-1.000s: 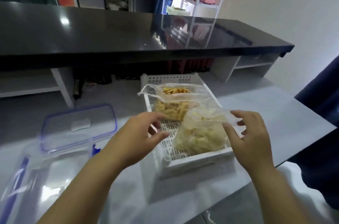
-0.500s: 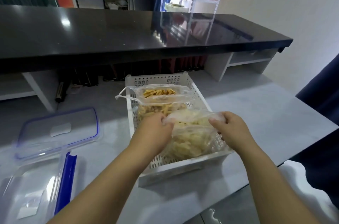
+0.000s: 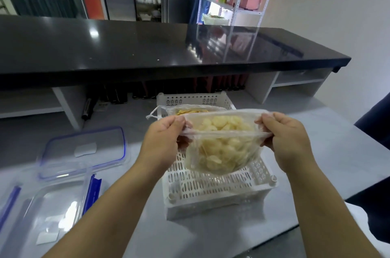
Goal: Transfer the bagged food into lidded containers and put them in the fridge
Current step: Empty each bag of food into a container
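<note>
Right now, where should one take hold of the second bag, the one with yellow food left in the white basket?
Grip the second bag by its knotted handle loop, coming from the left: the loop hangs over the basket wall, clear of the food.

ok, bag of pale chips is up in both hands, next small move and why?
Probably carry the bag of pale chips left to the open clear container and tip it in. The left hand and right hand hold its mouth stretched open above the white basket, and the container sits lidless, its lid beside it.
</note>
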Available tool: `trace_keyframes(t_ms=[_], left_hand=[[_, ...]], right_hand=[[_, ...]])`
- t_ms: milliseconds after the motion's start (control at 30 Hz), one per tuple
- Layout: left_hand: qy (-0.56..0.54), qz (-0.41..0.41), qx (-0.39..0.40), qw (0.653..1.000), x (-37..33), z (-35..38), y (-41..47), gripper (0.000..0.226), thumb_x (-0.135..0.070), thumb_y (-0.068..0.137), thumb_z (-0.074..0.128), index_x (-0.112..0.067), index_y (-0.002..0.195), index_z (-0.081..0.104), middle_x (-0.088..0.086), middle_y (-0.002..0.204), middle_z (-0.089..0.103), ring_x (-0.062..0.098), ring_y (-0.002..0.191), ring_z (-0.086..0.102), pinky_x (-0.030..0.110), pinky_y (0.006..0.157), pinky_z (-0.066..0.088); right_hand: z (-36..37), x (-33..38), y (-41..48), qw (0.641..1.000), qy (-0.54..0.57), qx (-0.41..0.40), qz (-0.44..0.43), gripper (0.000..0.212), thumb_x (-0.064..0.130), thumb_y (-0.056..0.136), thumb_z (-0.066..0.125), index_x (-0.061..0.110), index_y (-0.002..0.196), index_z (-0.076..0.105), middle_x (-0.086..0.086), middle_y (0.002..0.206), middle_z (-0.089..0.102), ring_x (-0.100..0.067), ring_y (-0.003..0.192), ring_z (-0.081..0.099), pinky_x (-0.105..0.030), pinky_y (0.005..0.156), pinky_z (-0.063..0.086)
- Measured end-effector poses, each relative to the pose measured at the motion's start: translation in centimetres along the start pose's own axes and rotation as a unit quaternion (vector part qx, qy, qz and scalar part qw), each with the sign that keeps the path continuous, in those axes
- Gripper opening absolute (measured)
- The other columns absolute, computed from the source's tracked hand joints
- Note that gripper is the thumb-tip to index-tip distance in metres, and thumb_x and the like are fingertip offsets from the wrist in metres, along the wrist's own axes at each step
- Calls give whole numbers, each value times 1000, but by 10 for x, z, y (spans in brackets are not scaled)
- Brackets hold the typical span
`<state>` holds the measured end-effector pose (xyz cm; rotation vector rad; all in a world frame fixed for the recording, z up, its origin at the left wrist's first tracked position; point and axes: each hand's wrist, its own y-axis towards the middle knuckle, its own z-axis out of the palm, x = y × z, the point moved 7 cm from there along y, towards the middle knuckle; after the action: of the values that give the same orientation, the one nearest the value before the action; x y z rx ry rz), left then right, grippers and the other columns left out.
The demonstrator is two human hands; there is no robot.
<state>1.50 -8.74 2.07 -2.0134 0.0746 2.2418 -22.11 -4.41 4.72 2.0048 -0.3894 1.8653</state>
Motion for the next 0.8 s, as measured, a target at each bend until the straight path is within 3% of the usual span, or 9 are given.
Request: trace_keyframes(t_ms=[133, 267, 400, 467, 533, 567, 633, 700, 800], left_hand=[[-10, 59, -38, 997, -28, -27, -11, 43, -20, 98, 43, -17, 60, 63, -4, 55, 56, 14, 58, 52, 33, 64, 48], [-14, 104, -92, 990, -51, -70, -37, 38, -21, 97, 44, -8, 64, 58, 0, 55, 54, 16, 58, 52, 37, 66, 50], [24, 119, -147, 982, -56, -127, -75, 37, -24, 96, 43, 3, 77, 58, 22, 72, 56, 24, 70, 53, 48, 78, 51], [34, 108, -159, 981, -51, -158, -94, 36, -28, 96, 43, -9, 76, 65, 16, 78, 62, 24, 75, 58, 47, 78, 53], [33, 86, -151, 984, -43, -185, -110, 38, -33, 94, 42, -22, 67, 65, 3, 74, 65, 18, 77, 63, 35, 67, 57], [35, 71, -144, 986, -38, -197, -117, 37, -37, 92, 42, -24, 67, 65, 6, 77, 65, 21, 79, 65, 33, 63, 57], [29, 46, -135, 989, -31, -222, -131, 34, -44, 85, 44, -25, 67, 65, 14, 87, 67, 28, 84, 66, 31, 55, 56], [15, 26, -129, 991, -27, -245, -145, 31, -46, 81, 45, -27, 67, 64, 11, 88, 70, 29, 86, 68, 29, 51, 52], [32, -2, -131, 991, -20, -274, -160, 30, -48, 82, 45, -28, 70, 64, 12, 102, 69, 25, 72, 67, 31, 47, 48]], right_hand=[[27, 30, -13, 997, 8, 39, -70, 35, 12, 97, 45, 6, 67, 61, 7, 48, 49, -6, 45, 44, -18, 43, 42], [69, 40, -37, 992, 32, 85, -92, 38, 18, 98, 45, 8, 63, 55, 4, 54, 48, -8, 50, 42, -20, 47, 39], [121, 35, -72, 981, 68, 151, -104, 40, 40, 92, 52, 19, 59, 57, 4, 59, 49, -14, 57, 43, -24, 54, 41], [149, 27, -93, 972, 90, 200, -85, 39, 58, 79, 57, 22, 63, 62, 2, 65, 53, -21, 62, 47, -32, 58, 45], [172, 17, -112, 968, 98, 226, -51, 44, 67, 68, 61, 23, 71, 66, 3, 76, 62, -23, 69, 58, -41, 64, 53], [184, 14, -122, 967, 94, 233, -38, 48, 71, 65, 62, 24, 74, 67, 2, 81, 65, -25, 72, 63, -46, 66, 56], [206, 11, -144, 965, 87, 248, -21, 46, 70, 66, 62, 25, 75, 68, -6, 89, 65, -38, 83, 66, -56, 66, 57], [226, 11, -166, 964, 83, 251, -1, 33, 57, 77, 56, 26, 72, 67, -11, 89, 66, -45, 89, 65, -57, 64, 56], [251, 2, -185, 966, 79, 241, 50, 27, 40, 86, 48, 23, 75, 66, -8, 90, 71, -31, 79, 71, -54, 60, 56]])
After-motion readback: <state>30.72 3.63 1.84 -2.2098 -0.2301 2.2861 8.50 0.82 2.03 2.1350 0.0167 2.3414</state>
